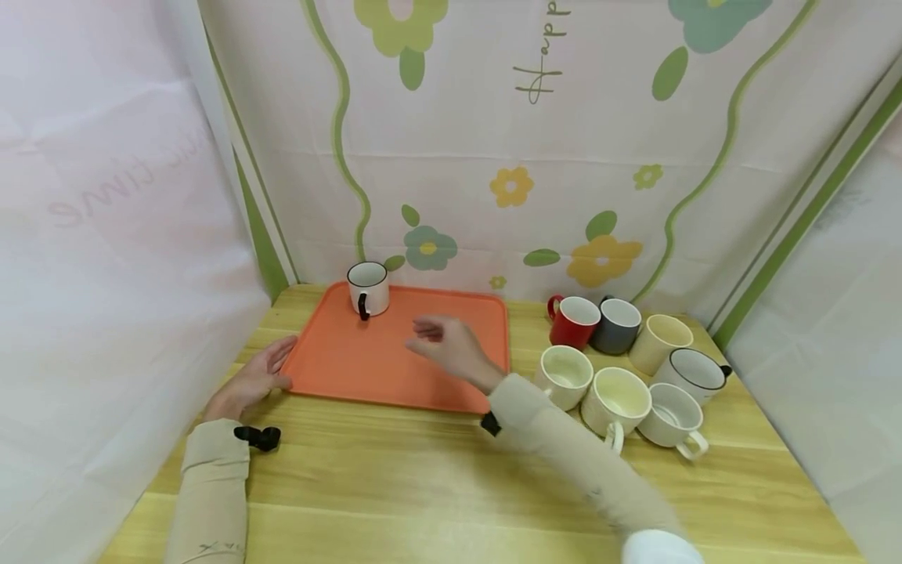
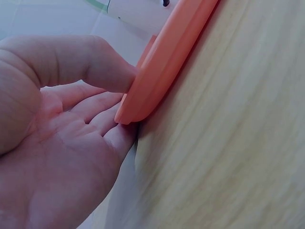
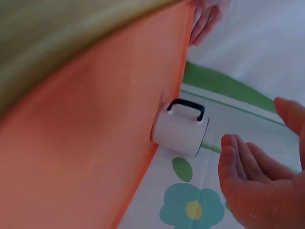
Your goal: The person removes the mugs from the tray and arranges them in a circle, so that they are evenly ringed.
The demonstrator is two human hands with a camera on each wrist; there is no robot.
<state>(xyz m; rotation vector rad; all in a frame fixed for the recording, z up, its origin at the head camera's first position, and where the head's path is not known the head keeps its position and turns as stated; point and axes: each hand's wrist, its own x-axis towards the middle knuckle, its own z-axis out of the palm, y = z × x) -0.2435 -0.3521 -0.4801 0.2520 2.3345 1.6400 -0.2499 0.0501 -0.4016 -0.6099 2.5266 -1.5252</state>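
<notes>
An orange tray (image 1: 366, 360) lies flat on the table, and a white mug with a black rim and black handle (image 1: 376, 298) stands upright at its back left corner. At the tray's front left corner, my left hand (image 1: 255, 377) holds the edge; the left wrist view shows the bent thumb (image 2: 112, 71) against the rim and the fingers along its outer side and underneath. My right hand (image 1: 454, 348) hovers over the tray's right half, holding nothing. In the right wrist view its fingers (image 3: 243, 164) are loosely bent, apart from the white mug (image 3: 178, 133).
Several mugs crowd together right of the tray: a red mug (image 1: 569, 333), a grey mug (image 1: 615, 338), a yellow mug (image 1: 644, 352), cream mugs and white ones, including a black-rimmed mug (image 1: 680, 384). A flowered curtain (image 1: 451, 196) closes off the back; plain cloth hangs at both sides.
</notes>
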